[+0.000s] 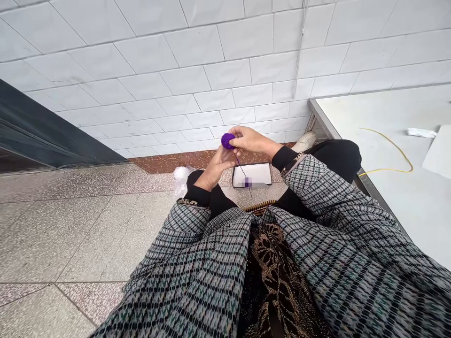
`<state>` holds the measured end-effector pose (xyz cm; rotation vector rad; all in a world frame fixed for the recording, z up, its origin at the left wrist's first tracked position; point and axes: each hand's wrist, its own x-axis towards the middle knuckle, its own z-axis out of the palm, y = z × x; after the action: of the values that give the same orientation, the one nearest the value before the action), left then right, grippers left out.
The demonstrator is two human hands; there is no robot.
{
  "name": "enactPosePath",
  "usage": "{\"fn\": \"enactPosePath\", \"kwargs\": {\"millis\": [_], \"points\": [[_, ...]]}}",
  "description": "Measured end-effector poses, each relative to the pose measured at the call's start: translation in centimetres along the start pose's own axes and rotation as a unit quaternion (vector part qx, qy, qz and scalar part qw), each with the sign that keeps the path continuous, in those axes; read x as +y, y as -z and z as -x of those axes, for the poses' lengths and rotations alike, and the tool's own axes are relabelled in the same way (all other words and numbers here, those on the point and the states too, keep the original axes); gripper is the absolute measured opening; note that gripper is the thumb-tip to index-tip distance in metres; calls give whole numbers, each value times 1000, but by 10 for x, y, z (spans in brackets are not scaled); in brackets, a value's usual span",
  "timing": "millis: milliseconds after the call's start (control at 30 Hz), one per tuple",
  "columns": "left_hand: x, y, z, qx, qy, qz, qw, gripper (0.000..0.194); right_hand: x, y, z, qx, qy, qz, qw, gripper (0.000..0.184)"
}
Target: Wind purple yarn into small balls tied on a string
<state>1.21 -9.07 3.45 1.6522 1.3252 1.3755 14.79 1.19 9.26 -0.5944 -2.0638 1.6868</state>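
A small purple ball of yarn [227,141] is held up in front of me, above the space between my knees. My right hand [249,140] grips it from the right, thumb pressed on its side and fingers curled over the top. From below left, my left hand [213,168] reaches up with its fingers against the ball's underside; its thumb points right, and its fingertips are partly hidden. A thin strand of purple yarn [241,167] hangs from the ball, across a white, dark-edged shallow box [259,173] on the floor.
A white-topped table [398,216] with a metal edge stands at right, bearing a yellow cord [401,151] and a white crumpled item [421,133]. A white plastic bag [181,180] lies by my left knee. The tiled wall [197,75] rises ahead; a dark panel [52,131] stands left.
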Motion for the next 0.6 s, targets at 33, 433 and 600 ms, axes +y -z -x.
{"fn": "enactPosePath", "kwargs": {"millis": [33,433,600], "points": [[-3,-7,0,-5,14,40,999,49,0,2,-2,3,-16,-36,999,11],[5,-7,7,-22,-10,-392,920,24,6,14,-8,134,-64,142,979,21],[22,16,-5,20,-22,-404,914,20,12,16,0,-78,-71,200,974,21]]}}
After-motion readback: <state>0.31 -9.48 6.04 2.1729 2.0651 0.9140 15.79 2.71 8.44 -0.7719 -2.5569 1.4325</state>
